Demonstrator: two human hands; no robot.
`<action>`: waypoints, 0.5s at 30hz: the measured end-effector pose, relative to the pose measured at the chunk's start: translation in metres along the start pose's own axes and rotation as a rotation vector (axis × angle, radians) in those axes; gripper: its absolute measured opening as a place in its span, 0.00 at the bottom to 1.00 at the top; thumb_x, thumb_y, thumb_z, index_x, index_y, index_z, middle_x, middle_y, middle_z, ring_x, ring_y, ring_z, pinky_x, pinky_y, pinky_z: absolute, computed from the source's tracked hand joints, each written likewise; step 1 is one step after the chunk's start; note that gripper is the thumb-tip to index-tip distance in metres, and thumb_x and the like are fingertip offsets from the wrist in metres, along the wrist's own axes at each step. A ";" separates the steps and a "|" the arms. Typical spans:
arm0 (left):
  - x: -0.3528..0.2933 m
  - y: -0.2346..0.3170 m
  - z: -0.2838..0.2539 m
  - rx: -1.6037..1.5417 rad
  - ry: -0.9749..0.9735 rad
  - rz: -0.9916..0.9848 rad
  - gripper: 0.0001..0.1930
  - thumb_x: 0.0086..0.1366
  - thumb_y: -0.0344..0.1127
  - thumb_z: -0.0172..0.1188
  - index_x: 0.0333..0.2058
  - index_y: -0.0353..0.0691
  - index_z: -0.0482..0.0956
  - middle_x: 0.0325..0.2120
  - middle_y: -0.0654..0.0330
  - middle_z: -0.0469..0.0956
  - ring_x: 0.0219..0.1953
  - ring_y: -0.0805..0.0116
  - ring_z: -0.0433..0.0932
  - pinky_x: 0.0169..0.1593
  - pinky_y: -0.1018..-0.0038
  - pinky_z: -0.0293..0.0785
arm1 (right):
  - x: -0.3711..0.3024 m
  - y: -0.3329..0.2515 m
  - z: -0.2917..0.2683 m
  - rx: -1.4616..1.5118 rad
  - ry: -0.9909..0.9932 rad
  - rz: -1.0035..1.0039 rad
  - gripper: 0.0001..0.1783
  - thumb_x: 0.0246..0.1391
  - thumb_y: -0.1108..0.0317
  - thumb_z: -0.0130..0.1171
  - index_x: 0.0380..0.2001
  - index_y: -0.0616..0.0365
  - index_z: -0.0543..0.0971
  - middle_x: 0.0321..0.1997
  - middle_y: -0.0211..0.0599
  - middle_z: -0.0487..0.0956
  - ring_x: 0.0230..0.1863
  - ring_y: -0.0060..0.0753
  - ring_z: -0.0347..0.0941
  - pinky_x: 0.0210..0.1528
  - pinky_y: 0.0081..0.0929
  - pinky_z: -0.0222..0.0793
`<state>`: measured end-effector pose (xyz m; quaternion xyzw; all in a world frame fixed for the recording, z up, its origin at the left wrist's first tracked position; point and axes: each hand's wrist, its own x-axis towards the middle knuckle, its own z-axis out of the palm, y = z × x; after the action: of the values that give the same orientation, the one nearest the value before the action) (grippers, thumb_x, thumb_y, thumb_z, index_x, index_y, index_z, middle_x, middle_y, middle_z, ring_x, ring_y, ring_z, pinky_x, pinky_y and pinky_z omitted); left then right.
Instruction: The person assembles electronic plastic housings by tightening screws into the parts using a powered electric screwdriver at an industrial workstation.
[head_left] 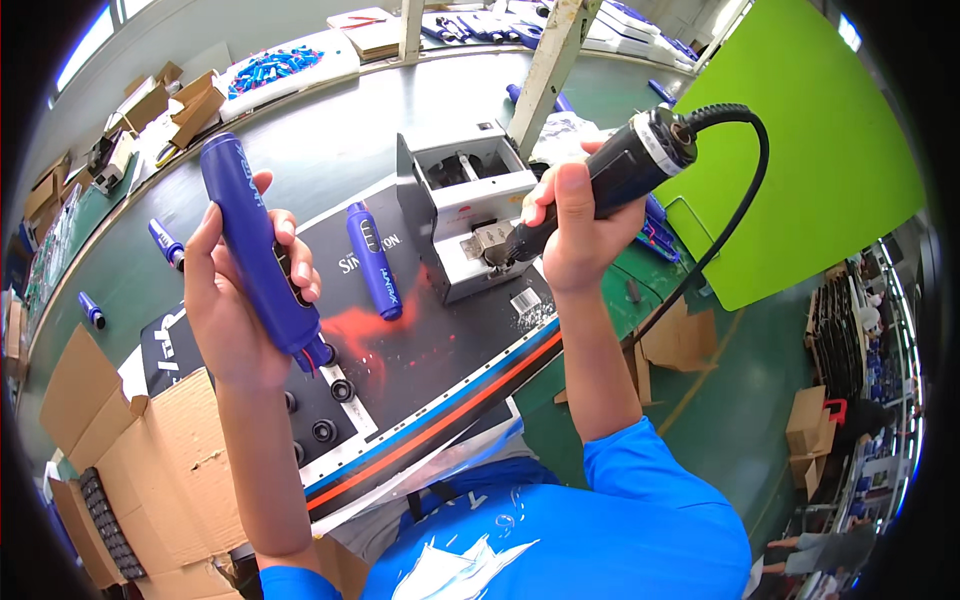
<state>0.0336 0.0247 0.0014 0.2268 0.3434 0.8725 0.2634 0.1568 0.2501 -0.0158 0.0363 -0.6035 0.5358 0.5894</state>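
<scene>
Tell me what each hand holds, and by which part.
The left hand holds a blue casing around its middle; the right hand a black corded tool around its body.

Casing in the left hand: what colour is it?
Purplish blue; the casing shows best in the head view.

Left of the boxy white machine [480, 205], the left hand [228, 310] held a blue tubular casing [243, 215]; right of the machine, the right hand [588, 240] gripped a black corded tool [632, 168].
</scene>
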 end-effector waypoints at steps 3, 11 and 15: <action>-0.001 0.000 -0.001 0.006 0.019 0.006 0.26 0.71 0.50 0.39 0.56 0.33 0.63 0.27 0.58 0.71 0.21 0.69 0.74 0.24 0.74 0.74 | -0.008 -0.004 0.001 -0.039 -0.006 0.128 0.17 0.58 0.70 0.59 0.45 0.61 0.65 0.20 0.34 0.71 0.15 0.22 0.66 0.18 0.22 0.66; -0.003 -0.003 0.003 -0.019 -0.007 -0.019 0.26 0.71 0.50 0.41 0.55 0.32 0.64 0.26 0.57 0.71 0.21 0.68 0.74 0.24 0.74 0.74 | -0.025 -0.016 -0.018 0.056 0.106 -0.113 0.22 0.61 0.60 0.56 0.48 0.62 0.61 0.20 0.37 0.70 0.16 0.26 0.66 0.19 0.28 0.69; -0.004 -0.004 0.001 -0.008 -0.012 -0.022 0.26 0.71 0.50 0.40 0.55 0.33 0.64 0.26 0.57 0.71 0.21 0.69 0.74 0.23 0.74 0.74 | -0.007 -0.011 -0.005 0.024 0.140 -0.098 0.19 0.60 0.64 0.56 0.47 0.62 0.62 0.20 0.35 0.70 0.16 0.24 0.65 0.18 0.26 0.67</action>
<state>0.0380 0.0256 -0.0020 0.2273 0.3409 0.8695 0.2760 0.1697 0.2449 -0.0156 0.0352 -0.5516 0.5150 0.6552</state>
